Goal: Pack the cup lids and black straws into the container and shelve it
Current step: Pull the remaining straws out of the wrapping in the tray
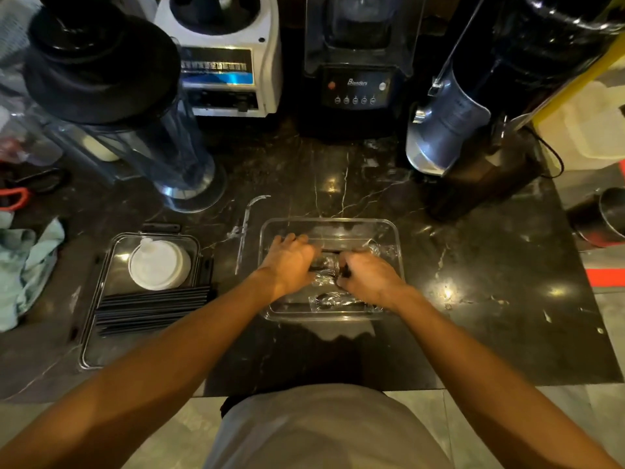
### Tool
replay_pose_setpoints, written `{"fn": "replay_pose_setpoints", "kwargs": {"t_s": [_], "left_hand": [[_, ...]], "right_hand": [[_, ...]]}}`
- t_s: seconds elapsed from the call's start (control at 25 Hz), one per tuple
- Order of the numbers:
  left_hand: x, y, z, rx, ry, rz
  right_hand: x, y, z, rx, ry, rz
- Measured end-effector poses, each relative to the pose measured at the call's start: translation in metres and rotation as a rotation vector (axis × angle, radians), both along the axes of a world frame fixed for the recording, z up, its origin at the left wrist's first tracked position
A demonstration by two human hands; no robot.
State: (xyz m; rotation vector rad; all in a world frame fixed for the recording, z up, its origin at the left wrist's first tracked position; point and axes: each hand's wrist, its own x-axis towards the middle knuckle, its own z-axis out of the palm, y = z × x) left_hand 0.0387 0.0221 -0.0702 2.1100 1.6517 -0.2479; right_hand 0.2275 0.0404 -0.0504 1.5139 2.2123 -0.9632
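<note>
Clear container (389, 228) surrounds both hands' fingers (291, 239)

Your 1 head camera looks steeply down at the bench (473, 299) from close above, facing 12 o'clock toward the blenders (358, 62).

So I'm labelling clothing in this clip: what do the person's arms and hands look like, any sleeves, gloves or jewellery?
Both forearms are bare up to the frame edge, with no sleeves showing. The left hand and right hand wear no gloves; no watch, ring or bracelet is visible.
</note>
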Motion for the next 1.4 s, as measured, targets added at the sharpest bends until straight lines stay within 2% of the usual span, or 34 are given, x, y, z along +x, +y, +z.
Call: {"fn": "replay_pose_setpoints", "kwargs": {"t_s": [0.2, 0.36, 0.44, 0.52, 0.56, 0.64, 0.76, 1.0, 1.16, 1.32, 1.4], "left_hand": [[-0.012, 0.000, 0.011, -0.202, -0.235, 0.031], [-0.016, -0.001, 0.017, -0.369, -0.261, -0.046], [-0.018, -0.003, 0.018, -0.387, -0.213, -0.098], [-0.020, -0.003, 0.018, -0.397, -0.199, -0.103], [-0.020, -0.004, 0.018, -0.384, -0.202, -0.101], [-0.019, -0.006, 0.018, -0.289, -0.171, -0.098], [-0.014, -0.016, 0.021, -0.111, -0.141, -0.077], [0.000, -0.018, 0.016, -0.072, 0.024, -0.196], [0.000, -0.013, 0.004, 0.047, -0.032, -0.104], [0.000, -0.005, 0.004, 0.168, 0.000, 0.026], [0.001, -0.007, 0.007, 0.147, -0.010, 0.014]], "right_hand": [[0.010, 0.019, 0.016, -0.124, 0.132, -0.046], [0.017, 0.031, 0.031, -0.284, 0.049, 0.033], [0.014, 0.033, 0.029, -0.199, 0.042, -0.001], [0.006, 0.031, 0.020, 0.079, -0.032, 0.045], [0.001, 0.028, 0.015, 0.182, -0.076, 0.094], [-0.009, 0.020, 0.005, 0.255, -0.105, 0.145], [-0.019, 0.015, -0.001, 0.199, -0.126, 0.175], [-0.013, 0.025, 0.012, 0.168, -0.109, 0.155], [0.003, 0.024, 0.028, 0.135, -0.013, 0.158], [0.008, 0.021, 0.034, 0.085, -0.026, 0.204], [0.008, 0.018, 0.036, 0.079, -0.040, 0.192]]}}
